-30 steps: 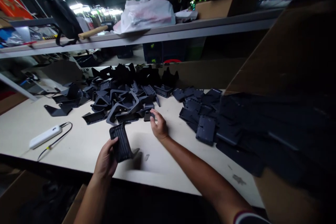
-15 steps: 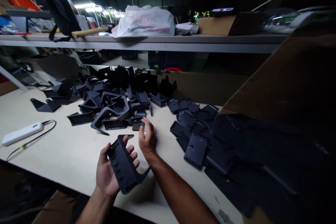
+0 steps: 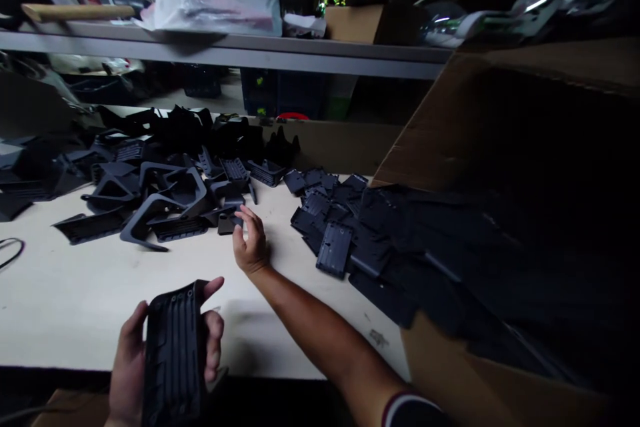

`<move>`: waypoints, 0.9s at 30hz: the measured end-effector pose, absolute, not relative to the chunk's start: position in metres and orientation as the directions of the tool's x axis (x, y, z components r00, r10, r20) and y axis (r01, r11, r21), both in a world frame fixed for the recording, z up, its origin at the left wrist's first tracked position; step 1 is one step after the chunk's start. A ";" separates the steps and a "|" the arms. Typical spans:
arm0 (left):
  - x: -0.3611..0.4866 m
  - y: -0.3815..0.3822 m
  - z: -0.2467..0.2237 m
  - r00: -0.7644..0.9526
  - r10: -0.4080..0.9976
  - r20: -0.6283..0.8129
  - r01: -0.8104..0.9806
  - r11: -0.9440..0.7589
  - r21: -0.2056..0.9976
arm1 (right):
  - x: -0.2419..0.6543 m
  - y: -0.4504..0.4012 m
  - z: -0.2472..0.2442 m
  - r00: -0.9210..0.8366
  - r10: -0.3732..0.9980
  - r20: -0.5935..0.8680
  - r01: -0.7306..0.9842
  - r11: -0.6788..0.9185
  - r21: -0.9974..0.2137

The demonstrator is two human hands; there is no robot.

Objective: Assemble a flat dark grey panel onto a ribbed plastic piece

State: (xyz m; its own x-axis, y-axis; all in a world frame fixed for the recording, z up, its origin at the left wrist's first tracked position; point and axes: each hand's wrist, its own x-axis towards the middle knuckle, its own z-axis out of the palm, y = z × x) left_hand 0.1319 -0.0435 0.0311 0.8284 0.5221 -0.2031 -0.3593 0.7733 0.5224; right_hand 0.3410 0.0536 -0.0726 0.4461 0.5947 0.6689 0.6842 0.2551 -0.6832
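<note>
The left hand (image 3: pixel 129 367) is gripping a ribbed black bracket (image 3: pixel 173 353) with its fingers (image 3: pixel 214 327) wrapped around it above the near edge of the pale table (image 3: pixel 75 307), while the right hand (image 3: pixel 251 245) is holding its fingers (image 3: pixel 256 227) spread beside a black pile (image 3: pixel 165 193), beneath a shelf (image 3: pixel 225 47) carrying a plastic bag (image 3: pixel 215 3).

A white plastic bag (image 3: pixel 215 3) and a wooden tool handle (image 3: pixel 75 12) lie on a grey metal shelf (image 3: pixel 250 47) beyond the bench (image 3: pixel 65 307), with a dark crate (image 3: pixel 275 93) below that shelf. A large cardboard box (image 3: pixel 475 120) stands at the bench's right.
</note>
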 end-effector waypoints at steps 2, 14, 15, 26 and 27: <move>0.122 -0.053 0.031 0.816 0.519 -0.255 -0.324 0.776 0.541 | 0.348 0.057 -0.065 0.416 0.628 0.658 0.722 0.212 -0.659; 0.033 -0.112 0.017 0.748 0.566 -0.348 -0.346 0.779 0.523 | 0.508 0.083 0.025 0.471 0.875 0.111 0.859 -0.426 -0.286; 0.029 -0.114 0.014 0.739 0.581 -0.343 -0.362 0.770 0.524 | 0.510 0.080 0.026 0.475 0.877 0.074 0.863 -0.448 -0.236; 0.018 -0.122 0.000 0.754 0.586 -0.297 -0.273 0.691 0.669 | 0.524 0.043 0.049 0.471 0.868 0.155 0.860 -0.413 -0.299; 0.020 -0.122 0.000 0.759 0.576 -0.305 -0.246 0.687 0.684 | 0.527 0.036 0.054 0.483 0.853 0.199 0.847 -0.396 -0.355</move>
State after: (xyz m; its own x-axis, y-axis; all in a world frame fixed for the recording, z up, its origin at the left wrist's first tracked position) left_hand 0.0202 -0.1218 -0.0001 0.7587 0.5758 -0.3049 -0.2462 0.6866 0.6840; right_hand 0.5269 0.0362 0.0538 0.4828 0.8528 0.1989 0.8466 -0.3964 -0.3552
